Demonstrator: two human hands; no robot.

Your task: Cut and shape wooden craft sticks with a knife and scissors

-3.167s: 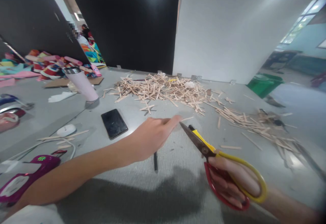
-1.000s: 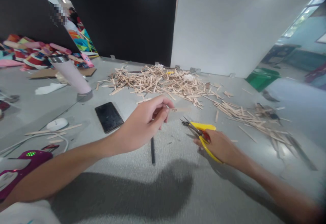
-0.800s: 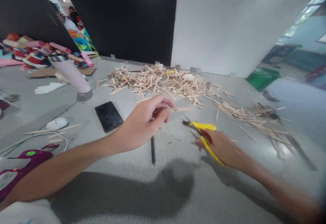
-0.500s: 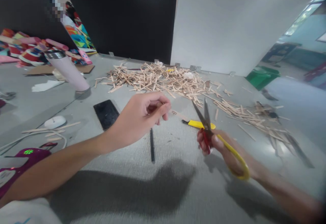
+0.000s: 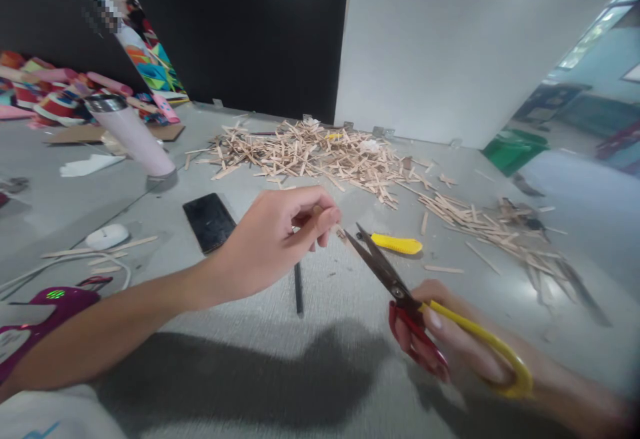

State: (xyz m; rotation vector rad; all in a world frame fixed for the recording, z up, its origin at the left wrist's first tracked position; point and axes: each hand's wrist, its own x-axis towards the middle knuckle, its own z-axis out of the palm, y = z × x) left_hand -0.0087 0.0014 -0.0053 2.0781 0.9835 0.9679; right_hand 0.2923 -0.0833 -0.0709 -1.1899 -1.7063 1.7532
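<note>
My left hand (image 5: 283, 242) is closed in a pinch on a thin wooden stick (image 5: 341, 232), whose notched end juts out past the fingertips. My right hand (image 5: 463, 342) grips scissors (image 5: 397, 289) with one red and one yellow handle loop. Their blades are slightly parted, with the tips close to the stick; whether they touch it I cannot tell. Behind the blades lies a yellow utility knife (image 5: 397, 244). A slim black rod (image 5: 299, 292), partly covered by my left hand, rests on the table below it.
A heap of wooden sticks (image 5: 300, 152) lies against the upright panels, with more sticks (image 5: 470, 219) scattered to the right. On the left are a phone (image 5: 207, 221), a white mouse (image 5: 107, 237), a pale tumbler (image 5: 135, 136) and a purple device (image 5: 50, 316). A green bin (image 5: 515, 151) is at the far right.
My right hand has moved down and to the right, tilting the scissors so their tips point left towards the stick. The blades have closed somewhat. My left hand has shifted slightly right.
</note>
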